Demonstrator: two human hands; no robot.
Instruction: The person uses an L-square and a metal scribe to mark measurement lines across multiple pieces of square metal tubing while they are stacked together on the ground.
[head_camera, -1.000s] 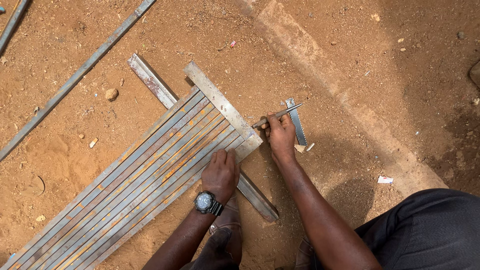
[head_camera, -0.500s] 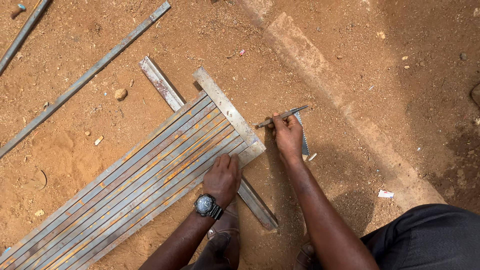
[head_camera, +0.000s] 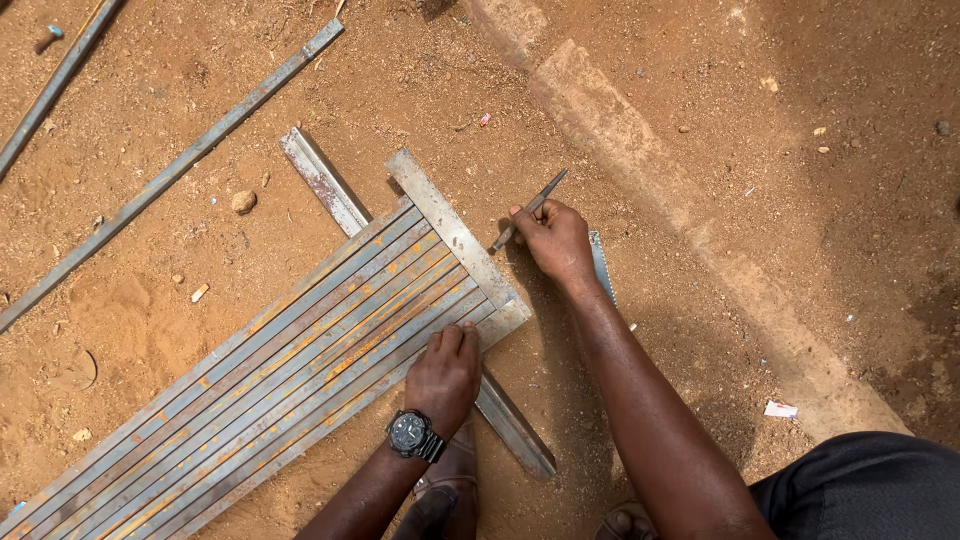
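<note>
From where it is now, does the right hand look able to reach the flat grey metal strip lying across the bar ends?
Probably yes: the right hand, holding a thin metal scriber, sits right beside the flat grey metal strip, with nothing between.

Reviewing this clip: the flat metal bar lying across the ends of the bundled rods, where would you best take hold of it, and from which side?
Probably at its far upper end, coming from above. The flat metal bar lies flat across the rod bundle; that end overhangs the bundle and stands free. The left hand presses near the lower end, and the right hand holds a thin pointed tool at its right edge.
</note>
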